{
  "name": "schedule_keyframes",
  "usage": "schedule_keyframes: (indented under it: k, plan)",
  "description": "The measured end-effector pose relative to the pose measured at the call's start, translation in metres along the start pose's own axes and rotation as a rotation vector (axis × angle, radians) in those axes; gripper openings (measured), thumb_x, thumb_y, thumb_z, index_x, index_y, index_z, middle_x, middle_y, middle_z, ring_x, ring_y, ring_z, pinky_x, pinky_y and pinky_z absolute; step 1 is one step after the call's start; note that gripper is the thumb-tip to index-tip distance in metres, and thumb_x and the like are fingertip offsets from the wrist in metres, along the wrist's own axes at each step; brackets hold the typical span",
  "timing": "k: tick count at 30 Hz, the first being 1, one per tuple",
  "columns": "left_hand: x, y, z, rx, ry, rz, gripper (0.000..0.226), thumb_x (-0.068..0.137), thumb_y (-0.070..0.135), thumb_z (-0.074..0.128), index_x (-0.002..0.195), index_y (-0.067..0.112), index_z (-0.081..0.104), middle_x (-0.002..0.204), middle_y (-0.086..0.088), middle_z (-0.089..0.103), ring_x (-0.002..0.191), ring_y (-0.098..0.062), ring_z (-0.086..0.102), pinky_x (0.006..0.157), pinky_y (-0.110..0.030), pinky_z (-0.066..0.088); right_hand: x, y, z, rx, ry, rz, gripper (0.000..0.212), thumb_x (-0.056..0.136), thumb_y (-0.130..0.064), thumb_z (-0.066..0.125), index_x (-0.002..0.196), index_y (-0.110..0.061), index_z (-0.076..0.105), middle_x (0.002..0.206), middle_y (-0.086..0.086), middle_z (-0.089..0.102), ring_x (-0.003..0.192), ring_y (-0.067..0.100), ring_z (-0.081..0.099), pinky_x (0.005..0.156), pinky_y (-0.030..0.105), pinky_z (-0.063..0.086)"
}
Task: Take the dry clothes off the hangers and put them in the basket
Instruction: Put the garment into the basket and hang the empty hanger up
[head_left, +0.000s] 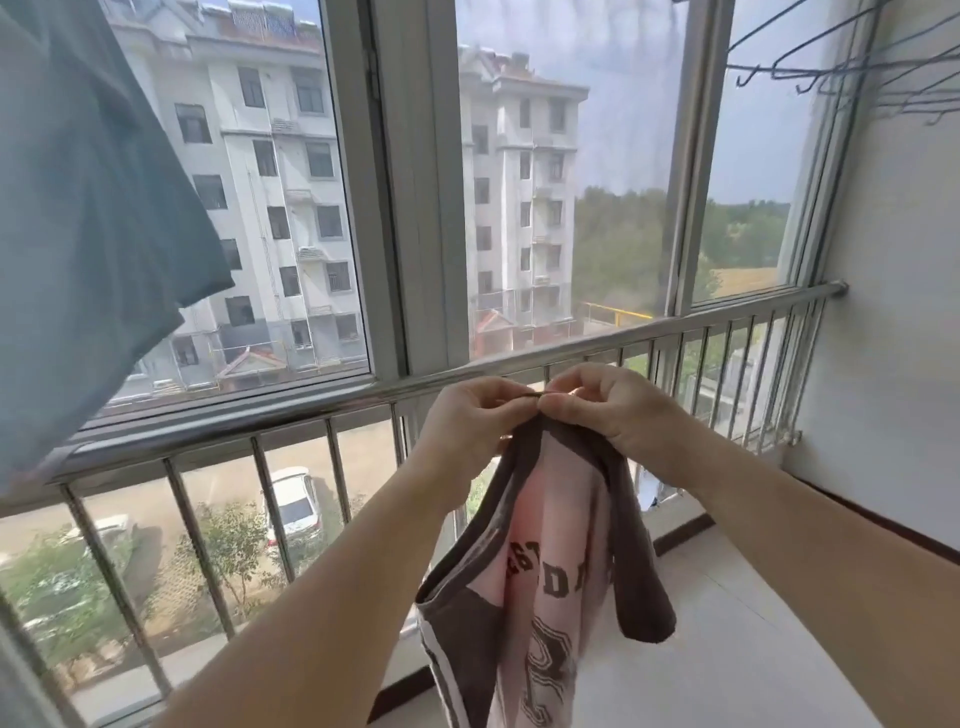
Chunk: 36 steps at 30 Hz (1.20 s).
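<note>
Nearest me, at the lower centre of the frame, I am holding up a pink cotton T-shirt with dark brown trim and block lettering (550, 582). My left hand (470, 421) and right hand (605, 405) are meeting at its top edge, the fingers (511, 402) of both curled in a pinch on the fabric, with something thin and dark, perhaps a wire, showing between them; I cannot tell what it is. The shirt is hanging free below my hands, in front of the steel balcony railing (208, 431).

At the upper left a teal garment (88, 208) is hanging, so I judge at least that one is left to take down. Farther off, at the upper right, bare grey wire hangers (841, 67) are sitting against the wall, suggesting some clothes are already off. The basket is not showing anywhere, so this shirt's drop is not yet done.
</note>
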<state>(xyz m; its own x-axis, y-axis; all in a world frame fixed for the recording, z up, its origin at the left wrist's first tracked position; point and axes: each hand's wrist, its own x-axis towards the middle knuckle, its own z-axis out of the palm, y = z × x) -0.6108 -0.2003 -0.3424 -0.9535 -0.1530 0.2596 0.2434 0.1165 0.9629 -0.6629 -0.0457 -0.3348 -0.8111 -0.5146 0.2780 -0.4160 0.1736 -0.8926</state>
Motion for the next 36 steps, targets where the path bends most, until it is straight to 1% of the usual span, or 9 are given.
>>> schedule_keyframes:
  k: [4, 6, 11, 14, 17, 20, 28, 31, 36]
  plan:
    - [-0.011, -0.021, 0.017, 0.201, -0.056, 0.025, 0.011, 0.084, 0.006, 0.065, 0.076, 0.012, 0.066, 0.069, -0.002, 0.065, 0.067, -0.015, 0.061, 0.066, -0.025, 0.054, -0.013, 0.019, -0.010, -0.209, -0.218, 0.162, 0.012, 0.080, -0.021, 0.072, 0.084, -0.013, 0.064, 0.077, 0.003, 0.064, 0.074, 0.014, 0.061, 0.072, 0.029, 0.050]
    - [-0.016, -0.033, 0.030, 0.251, -0.067, 0.009, 0.008, 0.083, 0.007, 0.066, 0.077, 0.011, 0.063, 0.072, -0.004, 0.063, 0.070, -0.018, 0.061, 0.070, -0.032, 0.054, -0.020, 0.027, -0.013, -0.284, -0.274, 0.210, 0.009, 0.080, -0.020, 0.071, 0.078, -0.015, 0.063, 0.074, 0.002, 0.061, 0.072, 0.014, 0.059, 0.070, 0.030, 0.048]
    - [-0.029, -0.060, 0.050, 0.100, 0.012, -0.012, 0.018, 0.082, 0.018, 0.069, 0.090, 0.011, 0.055, 0.089, -0.015, 0.064, 0.081, -0.025, 0.064, 0.072, -0.032, 0.057, -0.033, 0.045, -0.016, -0.312, -0.186, 0.166, 0.028, 0.081, -0.031, 0.071, 0.077, -0.003, 0.065, 0.070, 0.007, 0.056, 0.066, 0.016, 0.053, 0.064, 0.030, 0.044]
    - [-0.045, -0.083, 0.064, 0.082, -0.118, -0.113, 0.036, 0.077, 0.028, 0.073, 0.105, 0.017, 0.055, 0.100, -0.008, 0.065, 0.088, -0.017, 0.066, 0.074, -0.025, 0.056, -0.047, 0.054, -0.020, -0.226, -0.124, 0.186, 0.023, 0.081, -0.030, 0.070, 0.077, -0.007, 0.068, 0.071, 0.009, 0.060, 0.065, 0.019, 0.055, 0.065, 0.032, 0.047]
    - [-0.064, -0.110, 0.083, 0.149, -0.241, -0.218, 0.048, 0.068, 0.030, 0.081, 0.109, 0.021, 0.058, 0.100, -0.002, 0.068, 0.091, -0.017, 0.067, 0.080, -0.032, 0.056, -0.060, 0.061, -0.026, -0.196, -0.088, 0.207, 0.021, 0.081, -0.030, 0.070, 0.083, -0.009, 0.069, 0.075, 0.009, 0.063, 0.067, 0.020, 0.057, 0.070, 0.036, 0.051]
    - [-0.079, -0.135, 0.101, 0.343, -0.244, -0.236, 0.034, 0.073, 0.016, 0.076, 0.101, 0.023, 0.059, 0.091, 0.009, 0.066, 0.086, -0.007, 0.064, 0.075, -0.019, 0.052, -0.070, 0.065, -0.034, -0.177, -0.047, 0.230, 0.023, 0.080, -0.030, 0.071, 0.084, -0.008, 0.068, 0.076, 0.008, 0.062, 0.071, 0.021, 0.058, 0.076, 0.039, 0.052]
    - [-0.107, -0.182, 0.114, 0.695, -0.267, -0.235, 0.017, 0.074, 0.005, 0.062, 0.068, 0.021, 0.059, 0.069, 0.004, 0.063, 0.074, -0.016, 0.061, 0.072, -0.026, 0.048, -0.100, 0.078, -0.073, 0.022, 0.110, 0.285, 0.010, 0.077, -0.022, 0.074, 0.073, -0.015, 0.069, 0.082, 0.012, 0.067, 0.076, 0.025, 0.063, 0.082, 0.041, 0.053]
    - [-0.111, -0.193, 0.107, 0.694, -0.194, -0.281, 0.009, 0.075, 0.006, 0.062, 0.069, 0.013, 0.061, 0.069, -0.006, 0.064, 0.072, -0.022, 0.061, 0.072, -0.032, 0.049, -0.108, 0.094, -0.087, 0.063, 0.132, 0.328, 0.011, 0.074, -0.024, 0.077, 0.073, -0.016, 0.069, 0.080, 0.012, 0.067, 0.075, 0.025, 0.061, 0.078, 0.039, 0.052]
    - [-0.117, -0.192, 0.088, 0.471, -0.017, -0.367, 0.008, 0.082, 0.013, 0.068, 0.082, 0.005, 0.068, 0.071, -0.006, 0.056, 0.068, -0.017, 0.051, 0.067, -0.027, 0.038, -0.121, 0.129, -0.097, 0.036, 0.103, 0.428, 0.013, 0.073, -0.022, 0.077, 0.080, -0.014, 0.070, 0.080, 0.010, 0.065, 0.077, 0.024, 0.057, 0.075, 0.036, 0.051]
